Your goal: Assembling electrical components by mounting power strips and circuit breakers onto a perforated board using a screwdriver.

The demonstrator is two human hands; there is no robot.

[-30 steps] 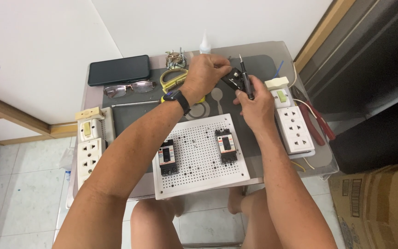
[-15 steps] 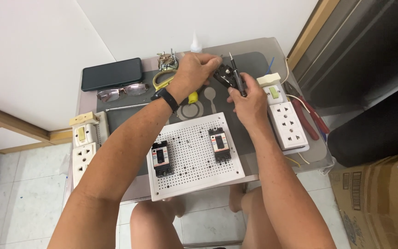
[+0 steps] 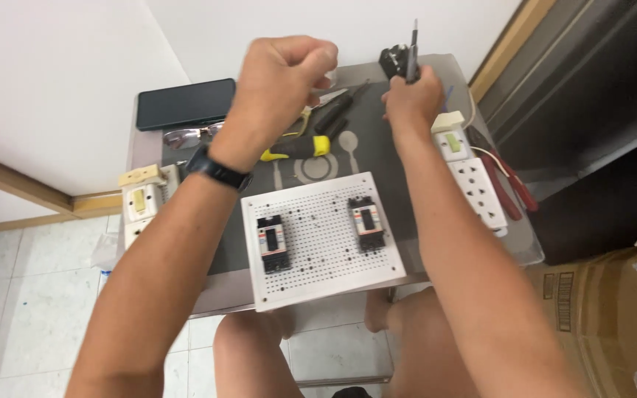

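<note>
My left hand (image 3: 283, 79) is raised above the table as a closed fist, and nothing shows inside it. A black watch sits on that wrist. My right hand (image 3: 411, 94) is shut on a black hand tool (image 3: 401, 56) whose thin tip points up, at the far side of the table. Below both forearms lies a white perforated board (image 3: 318, 274). Two black breaker-like modules are fixed to it, one on the left (image 3: 272, 242) and one on the right (image 3: 366, 222). A yellow-handled screwdriver (image 3: 298, 149) lies under my left wrist.
On the dark mat (image 3: 407, 166) lie a black phone (image 3: 186, 103) and glasses (image 3: 186, 136) at the back left. A white power strip (image 3: 475, 177) and red-handled pliers (image 3: 509, 186) are on the right, and a cream socket box (image 3: 141, 199) on the left. A cardboard box (image 3: 606, 295) stands at the right.
Both hands have lifted off the table toward the camera. The left hand left the yellow tool area and closed into a fist. The right hand raised the black tool upright.
</note>
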